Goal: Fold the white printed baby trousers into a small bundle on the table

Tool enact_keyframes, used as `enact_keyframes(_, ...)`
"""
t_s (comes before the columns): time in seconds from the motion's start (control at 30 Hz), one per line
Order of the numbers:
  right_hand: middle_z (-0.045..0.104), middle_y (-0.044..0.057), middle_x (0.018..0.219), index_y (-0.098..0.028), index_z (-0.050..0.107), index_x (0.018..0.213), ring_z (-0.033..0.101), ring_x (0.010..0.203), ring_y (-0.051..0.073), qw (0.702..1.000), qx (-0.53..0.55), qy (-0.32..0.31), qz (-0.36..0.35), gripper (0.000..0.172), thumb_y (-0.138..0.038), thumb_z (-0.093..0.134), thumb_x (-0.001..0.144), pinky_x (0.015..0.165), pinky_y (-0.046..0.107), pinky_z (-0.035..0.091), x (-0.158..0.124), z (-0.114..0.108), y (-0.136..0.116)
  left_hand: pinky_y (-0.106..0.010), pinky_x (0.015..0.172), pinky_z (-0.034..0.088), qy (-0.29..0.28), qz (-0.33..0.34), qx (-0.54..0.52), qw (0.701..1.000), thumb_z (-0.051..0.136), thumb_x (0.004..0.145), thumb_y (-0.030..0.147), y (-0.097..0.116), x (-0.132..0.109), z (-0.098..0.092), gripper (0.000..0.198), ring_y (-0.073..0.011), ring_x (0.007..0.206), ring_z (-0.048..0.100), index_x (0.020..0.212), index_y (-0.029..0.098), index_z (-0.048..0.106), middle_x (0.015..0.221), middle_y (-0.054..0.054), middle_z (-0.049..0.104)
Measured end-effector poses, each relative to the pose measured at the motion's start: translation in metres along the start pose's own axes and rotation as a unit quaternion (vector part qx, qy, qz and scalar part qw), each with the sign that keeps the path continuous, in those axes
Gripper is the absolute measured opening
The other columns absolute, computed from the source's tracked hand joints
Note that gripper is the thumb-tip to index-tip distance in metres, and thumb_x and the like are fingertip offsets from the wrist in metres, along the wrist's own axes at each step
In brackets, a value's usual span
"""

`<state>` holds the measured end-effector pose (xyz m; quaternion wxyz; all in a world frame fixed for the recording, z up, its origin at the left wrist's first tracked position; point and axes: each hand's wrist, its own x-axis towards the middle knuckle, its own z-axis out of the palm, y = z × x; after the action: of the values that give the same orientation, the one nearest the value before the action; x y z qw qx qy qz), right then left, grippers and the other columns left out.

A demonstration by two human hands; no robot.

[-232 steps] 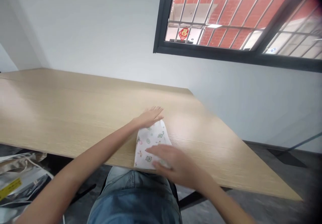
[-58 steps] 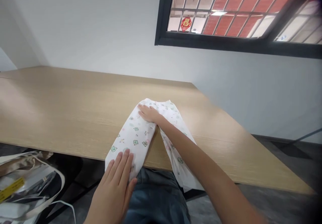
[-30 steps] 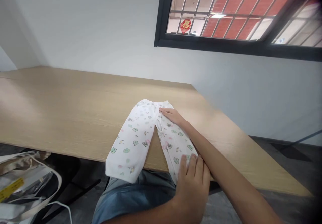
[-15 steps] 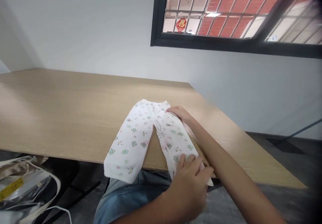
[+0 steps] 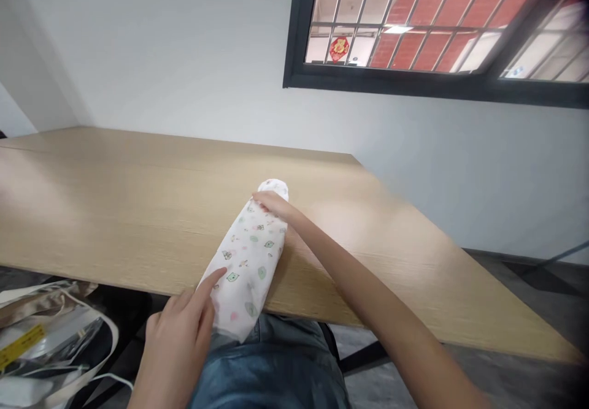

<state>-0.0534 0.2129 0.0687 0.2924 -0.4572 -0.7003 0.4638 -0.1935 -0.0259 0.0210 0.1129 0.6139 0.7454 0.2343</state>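
Observation:
A pair of small white pants [image 5: 251, 262], printed with green and pink animal figures, lies folded lengthwise with one leg over the other. The waist end points away from me and the leg ends hang over the near table edge. My right hand [image 5: 272, 205] is closed on the cloth just below the waistband, fingertips at its left edge. Down at the left edge of the legs is my left hand [image 5: 181, 326]. Its index finger lies along the print while the other fingers are curled at the side, gripping the cloth's lower edge.
The pants rest on a light wooden table [image 5: 138, 213] whose right side slants toward me. At lower left stands an open bag [image 5: 46, 341] with clear plastic packs and pale straps. A barred window [image 5: 405, 29] is in the wall behind.
The right-hand leg has been folded over onto the left one. My left hand has swung from the right leg's end to the left edge; my right hand has shifted left with the waist.

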Motion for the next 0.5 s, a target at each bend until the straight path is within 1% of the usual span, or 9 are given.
enact_keyframes(0.07,0.047,-0.001,0.058,-0.019,0.046,0.057,0.045,0.057,0.014,1.000,-0.017,-0.022,0.002,0.025,-0.028,0.054,0.079,0.055,0.026,0.039,0.002,0.007,0.005,-0.042,0.074,0.042,-0.026,-0.007,0.076,0.997,0.031,0.089,0.026,-0.010,0.002,0.007,0.042,-0.0256,0.092,0.057,0.123,0.040,0.051,0.101,-0.004,0.063)
enact_keyframes(0.1,0.049,-0.001,0.059,-0.019,0.048,0.058,0.046,0.058,0.014,0.999,-0.021,-0.033,-0.001,0.025,-0.030,0.054,0.081,0.056,0.026,0.039,0.002,0.007,0.007,-0.042,0.071,0.041,-0.014,-0.007,0.108,0.994,0.034,0.088,0.027,-0.012,0.003,0.010,0.041,-0.0258,0.087,0.056,0.121,0.042,0.053,0.097,-0.005,0.062)
enact_keyframes(0.17,0.053,0.000,0.064,-0.019,0.053,0.062,0.049,0.060,0.014,0.999,-0.027,-0.045,-0.005,0.025,-0.034,0.052,0.082,0.057,0.025,0.041,-0.001,0.002,0.013,-0.042,0.067,0.039,0.064,0.017,0.159,0.985,0.040,0.087,0.029,-0.010,0.001,0.017,0.035,-0.0257,0.081,0.054,0.114,0.041,0.059,0.094,-0.007,0.058)
enact_keyframes(0.23,0.056,0.000,0.067,-0.020,0.058,0.065,0.051,0.062,0.014,0.998,-0.035,-0.049,-0.005,0.023,-0.035,0.053,0.081,0.059,0.025,0.042,-0.007,-0.009,0.018,-0.044,0.068,0.039,0.153,0.065,0.185,0.969,0.043,0.086,0.027,-0.001,-0.005,0.024,0.031,-0.0263,0.082,0.052,0.107,0.036,0.065,0.099,-0.010,0.054)
enact_keyframes(0.3,0.060,0.001,0.072,-0.021,0.064,0.071,0.053,0.067,0.015,0.998,-0.045,-0.046,-0.004,0.019,-0.034,0.054,0.080,0.062,0.025,0.044,-0.014,-0.023,0.023,-0.047,0.070,0.038,0.192,0.134,0.173,0.957,0.044,0.085,0.022,0.011,-0.012,0.031,0.030,-0.0283,0.089,0.052,0.104,0.032,0.065,0.107,-0.012,0.051)
enact_keyframes(0.33,0.061,0.001,0.076,-0.022,0.066,0.075,0.055,0.070,0.016,0.998,-0.051,-0.044,-0.002,0.018,-0.034,0.053,0.080,0.064,0.026,0.045,-0.019,-0.030,0.025,-0.048,0.073,0.038,0.193,0.167,0.155,0.954,0.044,0.085,0.020,0.018,-0.015,0.033,0.031,-0.0290,0.094,0.051,0.106,0.030,0.064,0.111,-0.013,0.050)
enact_keyframes(0.4,0.064,0.002,0.085,-0.023,0.069,0.086,0.057,0.077,0.017,0.997,-0.072,-0.040,0.011,0.021,-0.033,0.051,0.082,0.069,0.028,0.047,-0.029,-0.044,0.027,-0.051,0.080,0.037,0.164,0.226,0.104,0.955,0.044,0.085,0.019,0.033,-0.016,0.036,0.029,-0.0284,0.102,0.051,0.106,0.028,0.062,0.115,-0.012,0.051)
enact_keyframes(0.47,0.064,0.002,0.099,-0.024,0.069,0.097,0.058,0.087,0.019,0.993,-0.101,-0.050,0.018,0.027,-0.034,0.047,0.085,0.075,0.030,0.048,-0.042,-0.054,0.025,-0.051,0.088,0.036,0.103,0.255,0.055,0.960,0.040,0.089,0.022,0.047,-0.005,0.034,0.025,-0.0265,0.108,0.049,0.102,0.025,0.062,0.119,-0.011,0.051)
enact_keyframes(0.5,0.063,0.002,0.107,-0.025,0.067,0.102,0.057,0.094,0.020,0.991,-0.119,-0.063,0.012,0.030,-0.036,0.044,0.087,0.079,0.032,0.048,-0.049,-0.056,0.023,-0.051,0.092,0.035,0.067,0.267,0.041,0.961,0.038,0.091,0.024,0.054,0.006,0.032,0.026,-0.0261,0.112,0.047,0.100,0.022,0.062,0.123,-0.011,0.049)
